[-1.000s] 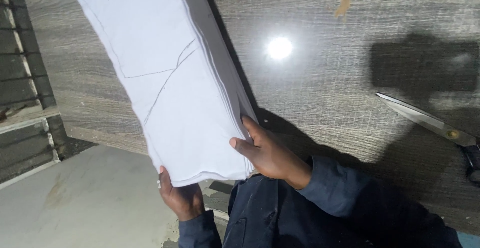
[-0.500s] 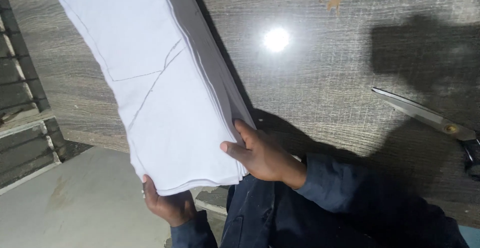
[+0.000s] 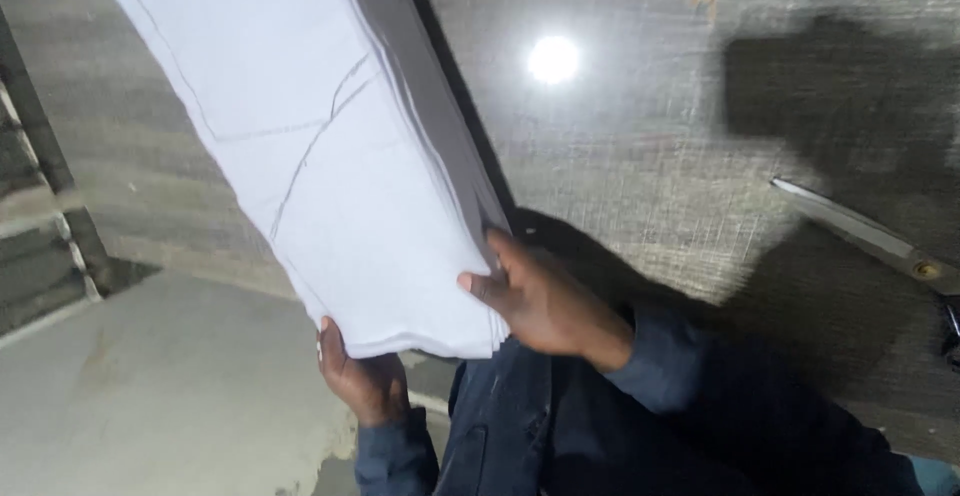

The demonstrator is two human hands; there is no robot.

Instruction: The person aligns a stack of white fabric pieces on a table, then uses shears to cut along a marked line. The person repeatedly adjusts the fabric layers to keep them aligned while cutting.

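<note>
Fabric stack (image 3: 330,156), white, many layers, sits lifted at its near end over the grey table (image 3: 650,156). I see pencil-like lines drawn across the top layer, so marking looks done on that sheet. My left hand (image 3: 365,381) is under the near corner, fingers curled up around the bottom edge. My right hand (image 3: 540,301) clamps the right edge, thumb on top, fingers tucked behind the layers. Both hands closed on the stack. Scissors (image 3: 865,236) lie well apart on the table at right, untouched; I see no cut along the lines. Floor (image 3: 170,396) shows below left. Judging: stack gathered and marked, cutting still left.
</note>
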